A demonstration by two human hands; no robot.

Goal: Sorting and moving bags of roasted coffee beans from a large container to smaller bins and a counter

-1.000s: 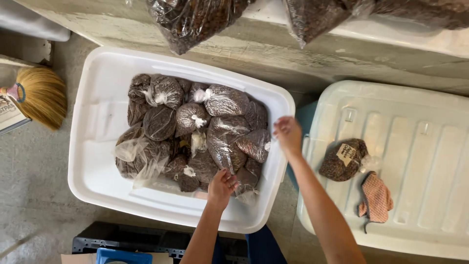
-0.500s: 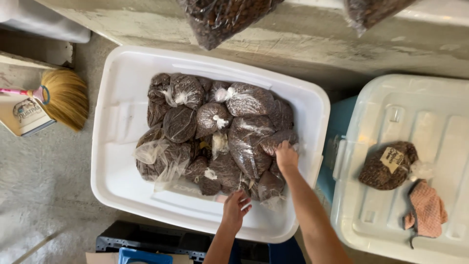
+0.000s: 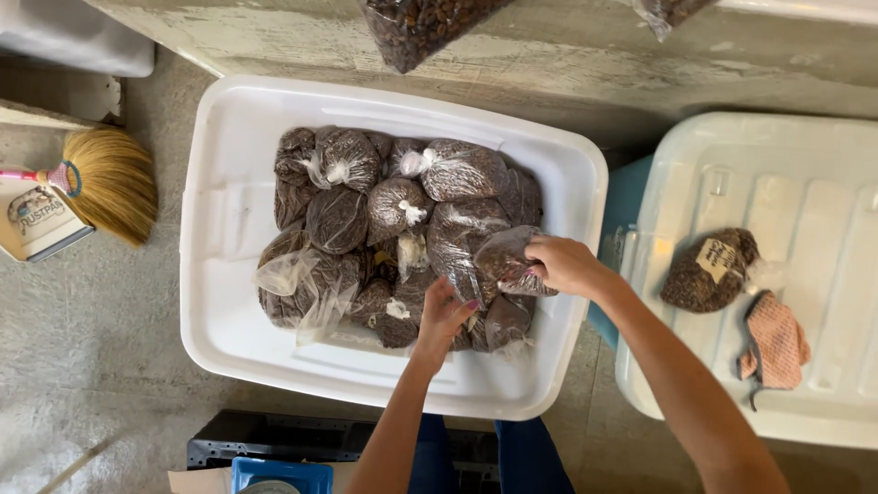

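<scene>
Has dropped the right hand (image 3: 567, 265) from above the right rim of the white tub (image 3: 210, 274), where it hung 1 second ago, down into the tub's right half. Now grips a clear bag of dark beans (image 3: 508, 261) there, fingers (image 3: 540, 249) clamped on its upper edge, with the bag raised slightly off the heap of tied bags (image 3: 384, 220) filling the middle of the tub. Keeps the left hand (image 3: 444, 316) at the near side of the same heap, about where it was 1 second ago, fingers (image 3: 437, 291) together and pressed down among the bags, seemingly steadying them; cannot tell whether closed on any 1 bag. Judging from that, singles out 1 bag while holding the others back. Leaves untouched everything outside the tub: to its right, a pale lid (image 3: 823, 183) carrying 1 labelled bag of beans (image 3: 704, 274) and a pink cloth (image 3: 777, 343); to its left, a straw brush (image 3: 114, 183) on the floor; beyond its far rim, another bag of beans (image 3: 421, 27) hanging into view. Shows the tub larger and shifted than half a second ago, from head movement rather than any push on the tub.
</scene>
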